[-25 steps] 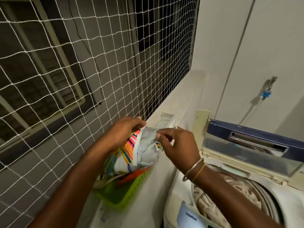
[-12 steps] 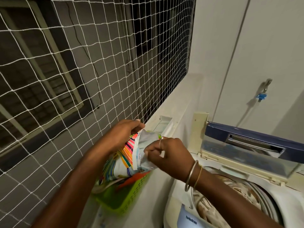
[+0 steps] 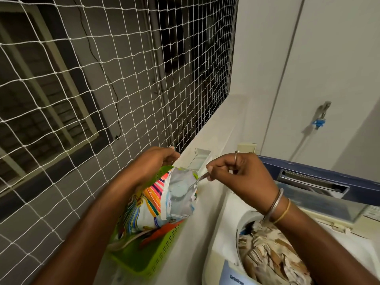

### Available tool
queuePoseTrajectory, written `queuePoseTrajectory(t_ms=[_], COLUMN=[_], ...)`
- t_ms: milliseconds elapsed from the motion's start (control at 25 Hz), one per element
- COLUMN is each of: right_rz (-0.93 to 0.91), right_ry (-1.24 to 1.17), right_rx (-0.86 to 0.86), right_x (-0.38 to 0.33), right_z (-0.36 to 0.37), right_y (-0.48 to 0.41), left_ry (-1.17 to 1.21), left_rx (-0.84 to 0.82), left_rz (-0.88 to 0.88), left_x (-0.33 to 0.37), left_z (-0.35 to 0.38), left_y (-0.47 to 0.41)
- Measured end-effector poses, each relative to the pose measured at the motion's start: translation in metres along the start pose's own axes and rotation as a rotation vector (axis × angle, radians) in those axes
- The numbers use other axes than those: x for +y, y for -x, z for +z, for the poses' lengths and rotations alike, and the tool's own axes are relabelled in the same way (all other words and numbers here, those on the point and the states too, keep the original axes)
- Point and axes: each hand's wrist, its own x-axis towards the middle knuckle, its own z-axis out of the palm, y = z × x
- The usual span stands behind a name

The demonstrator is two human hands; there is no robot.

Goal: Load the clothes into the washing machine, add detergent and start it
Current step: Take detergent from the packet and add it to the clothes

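Netting (image 3: pixel 115 83): white cord mesh stretched across the whole left side, a dark window frame behind it.
Wall (image 3: pixel 333 58): pale panels behind the machine, with a small tap (image 3: pixel 320 120) bearing a blue fitting mounted on it.
Ledge (image 3: pixel 218 128): pale sill running along the foot of the netting, beside the machine.
Washing machine (image 3: pixel 218 239): white top-loader at lower right, its dark blue lid (image 3: pixel 304 177) raised and folded back; the drum mouth is open.
Clothes (image 3: pixel 273 256): beige and brown patterned fabric already lying inside the drum, filling it near to the rim.
Basket (image 3: pixel 148 260): lime-green perforated plastic, standing on the ledge just left of the machine; something orange lies in it.
Detergent packet (image 3: pixel 164 200): striped, multicoloured pouch with a silvery inner face, upright in the basket, its top opened.
Left hand (image 3: pixel 156 163): clamped on the packet's upper left edge, holding the mouth apart.
Right hand (image 3: pixel 238 175): fingers pinched together on the thin handle of a small spoon (image 3: pixel 197 181), whose tip reaches into the packet's mouth; a ring sits on one finger.
Bangles (image 3: pixel 279 208): one silver, one gold, on the right wrist above the drum.
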Motion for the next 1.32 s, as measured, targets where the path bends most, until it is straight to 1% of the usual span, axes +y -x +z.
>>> queuePoseTrajectory(t_ms=[80,200,440,680,880,1080,1160,1320], right_rz=[0.055,0.144,0.192,0.226,0.304,0.377,0.361,0.258], right_ry=[-0.108,-0.27,-0.304,-0.244,-0.18,-0.09,-0.027,0.141], right_rx=[0.005,0.008,0.072,0.086,0.01,-0.071,-0.091,-0.135], right_x=[0.0,-0.001,0.009,0.05,0.102,0.151,0.165,0.18], right_z=[-0.007,-0.018,-0.043,-0.046,-0.032,-0.024,-0.023,-0.021], right_y=[-0.003,-0.008,-0.041,-0.093,-0.123,-0.147,-0.158,-0.175], left_ry=[0.043,-0.007,-0.085,-0.003,-0.026,-0.083,-0.076,-0.044], left_rx=[-0.003,-0.029,-0.052,-0.067,-0.075,-0.098,-0.103,-0.117], left_rz=[0.0,0.012,-0.036,-0.126,-0.18,-0.178,-0.191,-0.225], left_x=[0.001,0.007,0.011,0.001,-0.005,-0.012,-0.015,-0.017], left_z=[0.002,0.004,0.007,0.007,0.016,0.018,0.018,0.022], left_y=[-0.006,-0.016,-0.053,-0.099,-0.126,-0.141,-0.144,-0.149])
